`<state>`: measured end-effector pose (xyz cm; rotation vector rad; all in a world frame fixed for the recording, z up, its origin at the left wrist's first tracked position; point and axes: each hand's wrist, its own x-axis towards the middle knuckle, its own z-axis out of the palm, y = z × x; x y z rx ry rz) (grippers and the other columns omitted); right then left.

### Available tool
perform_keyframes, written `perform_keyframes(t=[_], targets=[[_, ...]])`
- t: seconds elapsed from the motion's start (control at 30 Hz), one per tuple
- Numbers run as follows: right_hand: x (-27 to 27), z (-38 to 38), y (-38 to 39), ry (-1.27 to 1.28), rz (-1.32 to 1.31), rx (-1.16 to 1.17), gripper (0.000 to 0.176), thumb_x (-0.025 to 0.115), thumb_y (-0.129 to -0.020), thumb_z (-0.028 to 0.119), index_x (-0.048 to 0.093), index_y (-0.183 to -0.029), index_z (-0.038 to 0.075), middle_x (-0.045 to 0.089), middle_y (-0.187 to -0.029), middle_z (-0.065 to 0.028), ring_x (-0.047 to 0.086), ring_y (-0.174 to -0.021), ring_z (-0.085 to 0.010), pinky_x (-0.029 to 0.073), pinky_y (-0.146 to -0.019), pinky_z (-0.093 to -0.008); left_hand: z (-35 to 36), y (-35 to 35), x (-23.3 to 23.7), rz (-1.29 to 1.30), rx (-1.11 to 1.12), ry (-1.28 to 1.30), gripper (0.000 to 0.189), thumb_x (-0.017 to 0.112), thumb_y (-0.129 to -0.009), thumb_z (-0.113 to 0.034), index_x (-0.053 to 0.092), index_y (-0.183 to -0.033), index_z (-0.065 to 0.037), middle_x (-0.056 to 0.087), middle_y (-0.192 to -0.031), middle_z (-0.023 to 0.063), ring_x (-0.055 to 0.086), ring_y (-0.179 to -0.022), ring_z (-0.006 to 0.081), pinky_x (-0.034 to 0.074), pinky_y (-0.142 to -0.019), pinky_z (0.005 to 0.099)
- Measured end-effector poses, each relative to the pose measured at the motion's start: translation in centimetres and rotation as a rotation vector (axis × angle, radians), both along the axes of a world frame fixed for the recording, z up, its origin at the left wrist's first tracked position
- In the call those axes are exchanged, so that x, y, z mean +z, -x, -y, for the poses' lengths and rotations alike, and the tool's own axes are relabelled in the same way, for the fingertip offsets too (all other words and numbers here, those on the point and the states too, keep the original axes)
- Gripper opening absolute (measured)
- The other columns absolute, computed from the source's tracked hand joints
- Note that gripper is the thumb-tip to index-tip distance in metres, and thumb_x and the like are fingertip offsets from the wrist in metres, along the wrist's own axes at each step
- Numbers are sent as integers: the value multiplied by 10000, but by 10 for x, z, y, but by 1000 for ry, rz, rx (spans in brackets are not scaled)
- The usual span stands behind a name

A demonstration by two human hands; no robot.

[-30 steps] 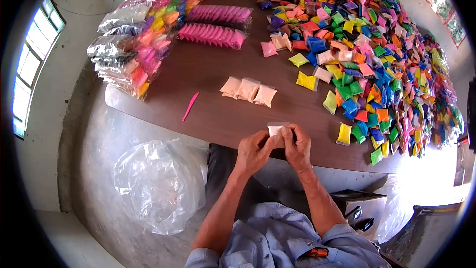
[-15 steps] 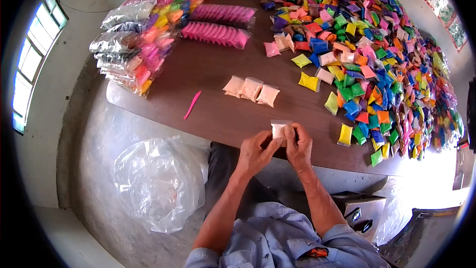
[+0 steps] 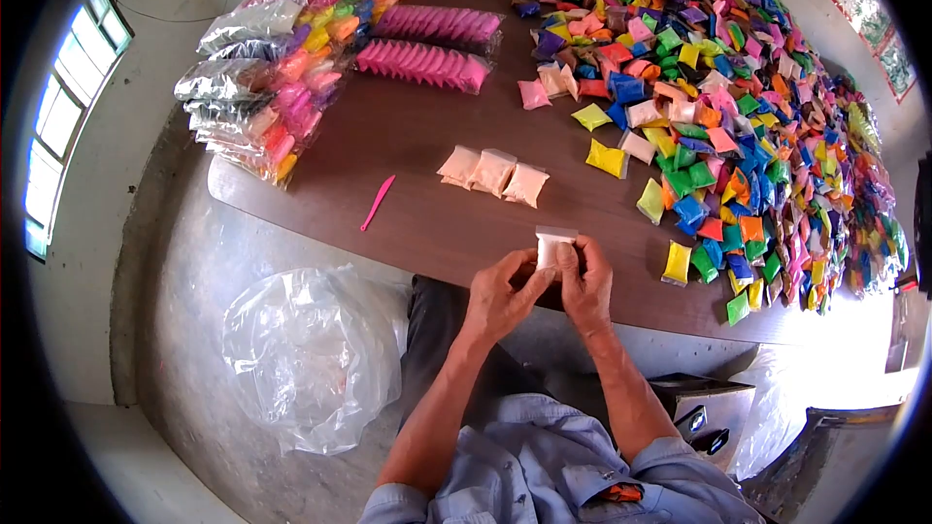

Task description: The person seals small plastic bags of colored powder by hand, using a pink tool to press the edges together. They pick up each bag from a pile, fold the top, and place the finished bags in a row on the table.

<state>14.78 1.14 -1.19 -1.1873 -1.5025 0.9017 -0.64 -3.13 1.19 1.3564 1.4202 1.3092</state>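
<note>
- Pale packet (image 3: 555, 250) is held between both hands at the table's (image 3: 437, 126) near edge, its clear strip pointing away from the body; more of it shows above the thumbs than a second ago.
- Left hand (image 3: 507, 291) pinches the packet's left side between thumb and curled fingers, much as before.
- Right hand (image 3: 586, 283) grasps the right side, thumb pressed on the packet.
- Clear plastic bag (image 3: 311, 359) rests on the floor, left of the legs, unchanged.
- Pink knife-shaped tool (image 3: 377, 204) lies well apart from the hands.
- Three peach packets (image 3: 493, 173) remain in a touching row beyond the hands.
- Coloured packets (image 3: 718, 146) heap up along the right.
- Two pink bundles (image 3: 427, 63) lie farther off, beside stacked bags (image 3: 243, 78).
</note>
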Motion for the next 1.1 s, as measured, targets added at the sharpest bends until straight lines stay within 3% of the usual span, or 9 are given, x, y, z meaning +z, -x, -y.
perform_keyframes(t=[0.17,0.37,0.53,0.63,0.87,1.1], targets=[[9,1,3,2,-7,-16,295,632,-1082,267,657,-1109,-25,678,-925,-41,591,-841,-97,533,-740,-291,0,2,-6,-68,-11,38,254,747,-983,-174,745,-1144,22,777,-929,146,740,-811,179,586,-730,296],[12,2,3,35,-59,38,249,648,-1066,227,665,-1083,-21,665,-896,-26,560,-797,-88,512,-712,-281,-1,1,-10,-103,52,9,171,737,-984,-106,755,-1103,15,773,-907,134,725,-773,183,575,-699,305],[15,3,2,66,-170,53,193,661,-1053,173,682,-1083,-17,662,-882,-8,562,-795,-85,506,-715,-272,0,3,-2,-57,44,-34,215,729,-1006,-181,737,-1079,21,737,-858,115,680,-742,163,542,-668,296],[14,3,0,-63,-45,65,172,669,-1045,150,690,-1092,-15,660,-886,7,561,-804,-71,491,-705,-255,-1,1,-1,34,48,-31,238,715,-1018,-209,727,-1068,23,712,-835,102,653,-724,151,520,-652,291],[14,5,-5,65,-104,155,154,675,-1042,153,709,-1055,3,665,-911,24,552,-817,-57,479,-720,-234,-1,5,-15,-80,53,-69,209,706,-1021,-185,727,-1013,23,684,-784,81,594,-692,122,467,-606,295],[8,4,-4,35,-172,152,159,705,-1025,140,725,-1109,7,689,-950,31,573,-851,-53,492,-742,-230,1,3,6,129,47,18,217,739,-991,-190,720,-975,25,621,-749,18,539,-684,85,428,-592,275]])
